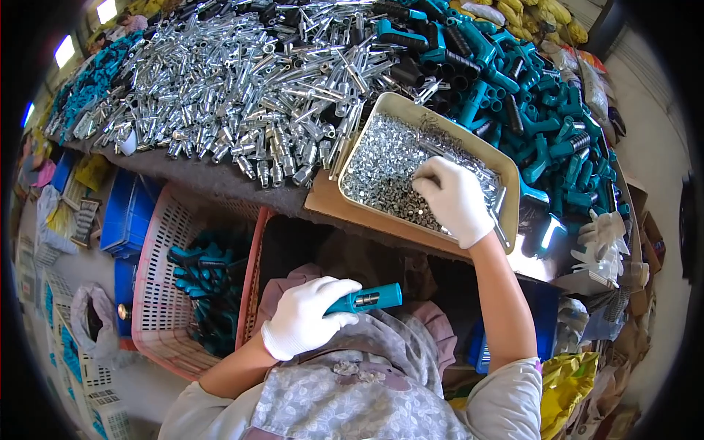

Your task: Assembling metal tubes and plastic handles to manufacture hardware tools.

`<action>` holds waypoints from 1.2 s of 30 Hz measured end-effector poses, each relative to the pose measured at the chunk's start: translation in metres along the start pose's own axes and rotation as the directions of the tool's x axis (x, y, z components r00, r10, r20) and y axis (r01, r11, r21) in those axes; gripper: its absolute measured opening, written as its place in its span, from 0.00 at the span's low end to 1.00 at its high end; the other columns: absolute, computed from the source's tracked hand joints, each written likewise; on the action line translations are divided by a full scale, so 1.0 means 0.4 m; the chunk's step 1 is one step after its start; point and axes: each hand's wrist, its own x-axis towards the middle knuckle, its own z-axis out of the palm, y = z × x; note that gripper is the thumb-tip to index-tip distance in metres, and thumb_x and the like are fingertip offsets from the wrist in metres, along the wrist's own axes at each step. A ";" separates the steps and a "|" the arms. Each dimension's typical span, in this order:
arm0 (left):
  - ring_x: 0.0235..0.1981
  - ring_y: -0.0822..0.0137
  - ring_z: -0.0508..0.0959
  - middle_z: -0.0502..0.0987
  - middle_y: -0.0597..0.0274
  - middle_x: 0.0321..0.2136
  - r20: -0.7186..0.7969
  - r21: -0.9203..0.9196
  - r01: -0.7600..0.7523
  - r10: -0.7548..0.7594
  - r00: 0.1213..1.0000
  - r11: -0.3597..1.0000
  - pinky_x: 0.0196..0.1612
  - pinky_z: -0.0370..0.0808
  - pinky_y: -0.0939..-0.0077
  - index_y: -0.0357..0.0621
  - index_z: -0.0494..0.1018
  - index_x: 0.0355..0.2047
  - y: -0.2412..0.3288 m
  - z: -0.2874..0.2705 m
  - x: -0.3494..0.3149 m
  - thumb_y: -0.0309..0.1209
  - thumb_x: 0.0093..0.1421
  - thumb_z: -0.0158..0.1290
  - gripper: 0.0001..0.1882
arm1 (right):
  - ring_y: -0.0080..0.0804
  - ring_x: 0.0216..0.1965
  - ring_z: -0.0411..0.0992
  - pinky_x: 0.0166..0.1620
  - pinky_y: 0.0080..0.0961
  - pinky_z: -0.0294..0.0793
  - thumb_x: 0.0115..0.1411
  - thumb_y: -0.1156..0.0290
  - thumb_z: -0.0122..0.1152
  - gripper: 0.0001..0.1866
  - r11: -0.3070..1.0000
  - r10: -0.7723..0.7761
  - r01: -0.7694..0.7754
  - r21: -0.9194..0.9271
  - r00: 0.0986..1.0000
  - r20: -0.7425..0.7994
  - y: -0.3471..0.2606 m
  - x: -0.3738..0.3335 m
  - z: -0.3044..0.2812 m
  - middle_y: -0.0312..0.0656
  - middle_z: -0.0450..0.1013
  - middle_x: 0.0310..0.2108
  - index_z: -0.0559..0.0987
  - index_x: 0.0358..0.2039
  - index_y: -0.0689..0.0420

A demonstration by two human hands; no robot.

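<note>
At the far right edge we see soft yellow bags [568, 378] low down and more yellow sacks [546, 16] at the top; no labels are legible. Our left hand [306, 317], in a white glove, is closed around a teal handle [364, 298] with a metal insert, held over the lap. Our right hand [455, 199], also gloved, reaches forward into a beige metal tray [506, 172] at the table's front edge, fingertips pressed into the small silver screws [381, 169] there — whether they pinch one we cannot tell. Behind the tray lies a wide heap of silver metal fittings [249, 81], and to its right a pile of teal and black handles [543, 110]. Left of our lap a pink slotted basket [158, 264] holds finished teal tools — with blue crates [128, 213] beyond it. Spare white gloves [605, 242] rest at the right.
</note>
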 end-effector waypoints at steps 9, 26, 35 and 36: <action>0.27 0.57 0.77 0.77 0.59 0.27 0.063 0.224 -0.212 0.203 0.977 0.951 0.32 0.74 0.64 0.40 0.61 0.65 0.014 -0.024 0.035 0.34 0.43 0.70 0.49 | 0.46 0.32 0.78 0.38 0.34 0.77 0.49 0.68 0.66 0.08 0.941 -0.220 0.048 0.335 0.840 0.496 -0.138 -0.173 0.022 0.47 0.78 0.27 0.85 0.28 0.57; 0.27 0.54 0.78 0.76 0.55 0.26 0.138 0.210 -0.173 0.146 0.980 0.962 0.31 0.74 0.62 0.42 0.64 0.64 -0.001 0.005 0.016 0.35 0.43 0.69 0.46 | 0.42 0.32 0.77 0.32 0.33 0.78 0.57 0.64 0.64 0.19 0.934 -0.330 0.356 0.020 0.841 0.428 -0.137 -0.316 0.042 0.45 0.75 0.36 0.77 0.47 0.59; 0.40 0.50 0.80 0.80 0.50 0.38 0.243 -0.017 0.163 -0.154 0.958 0.986 0.44 0.76 0.63 0.40 0.65 0.61 0.020 0.016 0.003 0.32 0.48 0.69 0.40 | 0.40 0.38 0.75 0.40 0.33 0.76 0.48 0.65 0.68 0.23 0.858 -0.450 0.510 -0.065 0.805 0.387 -0.107 -0.327 0.059 0.42 0.74 0.39 0.77 0.46 0.57; 0.40 0.50 0.80 0.80 0.49 0.39 0.241 -0.091 0.206 -0.180 0.954 0.974 0.44 0.76 0.63 0.40 0.66 0.60 0.018 0.017 0.004 0.32 0.48 0.69 0.39 | 0.40 0.38 0.74 0.41 0.33 0.74 0.51 0.65 0.65 0.22 0.782 -0.564 0.619 -0.074 0.753 0.338 -0.099 -0.319 0.061 0.42 0.73 0.40 0.76 0.46 0.58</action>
